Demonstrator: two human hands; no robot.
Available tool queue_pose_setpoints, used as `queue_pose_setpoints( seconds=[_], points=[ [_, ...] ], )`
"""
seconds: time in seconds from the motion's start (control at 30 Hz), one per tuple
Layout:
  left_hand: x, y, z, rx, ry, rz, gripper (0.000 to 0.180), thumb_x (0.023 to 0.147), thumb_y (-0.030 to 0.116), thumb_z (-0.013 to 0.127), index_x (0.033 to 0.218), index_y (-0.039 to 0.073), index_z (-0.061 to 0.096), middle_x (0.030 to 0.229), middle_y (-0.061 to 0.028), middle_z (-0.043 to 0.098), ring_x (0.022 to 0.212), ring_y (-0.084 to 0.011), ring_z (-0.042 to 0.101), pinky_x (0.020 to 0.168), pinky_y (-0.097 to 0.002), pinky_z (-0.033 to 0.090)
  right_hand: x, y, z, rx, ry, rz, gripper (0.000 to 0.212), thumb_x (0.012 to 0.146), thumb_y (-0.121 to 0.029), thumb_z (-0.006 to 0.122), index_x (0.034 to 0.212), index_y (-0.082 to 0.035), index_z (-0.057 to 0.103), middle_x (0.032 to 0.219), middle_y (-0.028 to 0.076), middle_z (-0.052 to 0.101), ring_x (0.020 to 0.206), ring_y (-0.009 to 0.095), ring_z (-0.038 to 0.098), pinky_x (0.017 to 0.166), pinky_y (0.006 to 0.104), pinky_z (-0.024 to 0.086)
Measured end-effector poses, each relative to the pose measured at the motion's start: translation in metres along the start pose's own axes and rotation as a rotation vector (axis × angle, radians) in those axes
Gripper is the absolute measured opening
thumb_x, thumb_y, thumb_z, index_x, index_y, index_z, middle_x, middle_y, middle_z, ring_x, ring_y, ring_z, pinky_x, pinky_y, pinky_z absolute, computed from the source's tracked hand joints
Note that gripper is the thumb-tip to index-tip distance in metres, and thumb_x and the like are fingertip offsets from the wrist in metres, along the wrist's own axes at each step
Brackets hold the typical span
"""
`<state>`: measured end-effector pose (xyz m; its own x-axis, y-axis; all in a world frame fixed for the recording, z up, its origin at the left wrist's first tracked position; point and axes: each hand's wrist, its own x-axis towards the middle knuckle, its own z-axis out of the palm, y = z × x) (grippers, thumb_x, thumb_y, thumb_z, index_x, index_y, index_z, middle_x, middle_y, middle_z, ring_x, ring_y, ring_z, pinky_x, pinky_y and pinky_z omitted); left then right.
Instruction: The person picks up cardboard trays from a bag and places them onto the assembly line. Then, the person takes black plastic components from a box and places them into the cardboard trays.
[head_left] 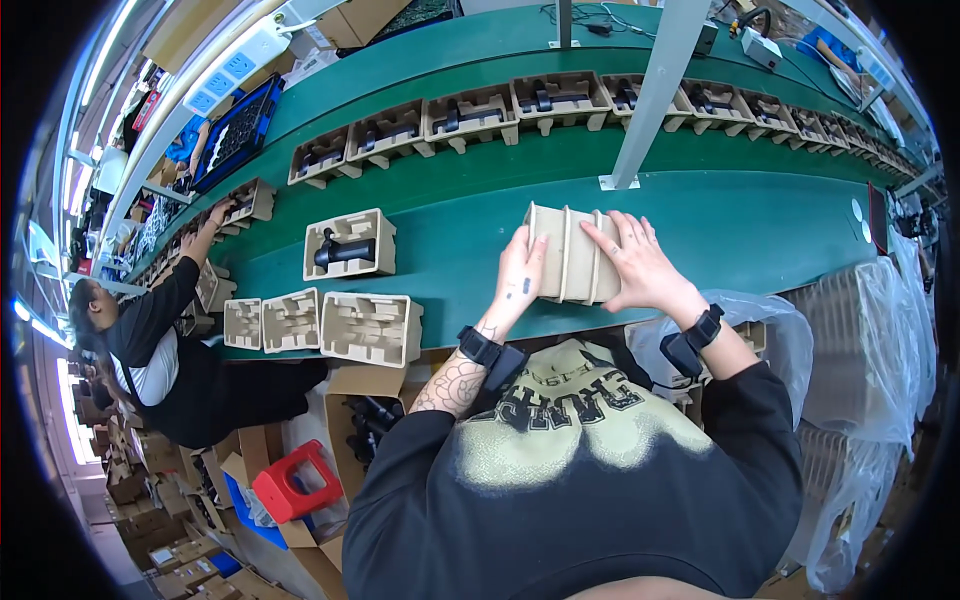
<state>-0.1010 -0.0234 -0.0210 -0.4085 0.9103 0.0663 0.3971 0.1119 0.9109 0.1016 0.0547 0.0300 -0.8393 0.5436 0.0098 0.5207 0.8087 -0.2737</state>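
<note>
A short stack of nested beige moulded-pulp trays [578,255] lies on its side on the green worktop in front of me. My left hand [520,270] grips its left end, thumb on top. My right hand [645,265] holds the right end, fingers spread over the trays' edges. Left of the stack sits one pulp tray [385,262] with a black tubular part [345,251] in it. Nearer the front edge, several pulp trays [365,330] stand in a row with no parts showing in them.
Behind, a long row of pulp trays [470,116] with black parts lines the green conveyor. A metal post [650,100] rises ahead. Plastic-wrapped tray stacks [850,330] stand at right. At left, a co-worker [150,350] reaches toward the row. A red plastic holder [272,490] rests over boxes below.
</note>
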Motion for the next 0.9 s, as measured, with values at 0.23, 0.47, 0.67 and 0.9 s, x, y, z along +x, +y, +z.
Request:
queue_pose_setpoints(
  seconds=[0.23, 0.47, 0.67, 0.9],
  points=[
    [-0.009, 0.016, -0.016, -0.022, -0.027, -0.009, 0.026, 0.096, 0.023, 0.050, 0.104, -0.001, 0.054, 0.090, -0.0187, 0.063, 0.080, -0.0252, 0.064, 0.073, -0.0353, 0.048, 0.000, -0.025, -0.010, -0.005, 0.019, 0.020, 0.119, 0.043, -0.026, 0.082, 0.147, -0.018, 0.024, 0.134, 0.029, 0.030, 0.126, 0.046, 0.031, 0.106, 0.0564, 0.025],
    [0.009, 0.019, -0.046, -0.064, -0.046, -0.038, 0.022, 0.097, 0.020, 0.049, 0.104, -0.001, 0.053, 0.091, -0.0154, 0.064, 0.082, -0.0176, 0.062, 0.072, -0.0313, 0.048, 0.004, -0.013, -0.023, 0.025, 0.072, 0.009, 0.116, 0.042, -0.027, 0.082, 0.145, -0.019, 0.029, 0.135, 0.027, 0.030, 0.126, 0.045, 0.031, 0.107, 0.0555, 0.023],
    [0.018, 0.001, -0.033, 0.030, -0.132, -0.031, 0.020, 0.097, 0.018, 0.048, 0.105, 0.000, 0.054, 0.095, -0.0091, 0.064, 0.085, -0.0126, 0.059, 0.073, -0.0271, 0.047, 0.009, -0.010, -0.021, 0.003, 0.080, -0.004, 0.113, 0.042, -0.026, 0.082, 0.144, -0.019, 0.034, 0.135, 0.025, 0.031, 0.127, 0.044, 0.030, 0.108, 0.0558, 0.022],
    [0.007, -0.014, -0.051, -0.451, 0.090, -0.001, 0.025, 0.096, 0.021, 0.053, 0.109, 0.000, 0.054, 0.090, -0.0036, 0.063, 0.082, -0.0085, 0.056, 0.074, -0.0250, 0.047, -0.003, 0.006, -0.031, 0.040, 0.200, -0.011, 0.112, 0.040, -0.026, 0.082, 0.142, -0.019, 0.036, 0.137, 0.024, 0.029, 0.127, 0.044, 0.030, 0.109, 0.0574, 0.020]
  ],
)
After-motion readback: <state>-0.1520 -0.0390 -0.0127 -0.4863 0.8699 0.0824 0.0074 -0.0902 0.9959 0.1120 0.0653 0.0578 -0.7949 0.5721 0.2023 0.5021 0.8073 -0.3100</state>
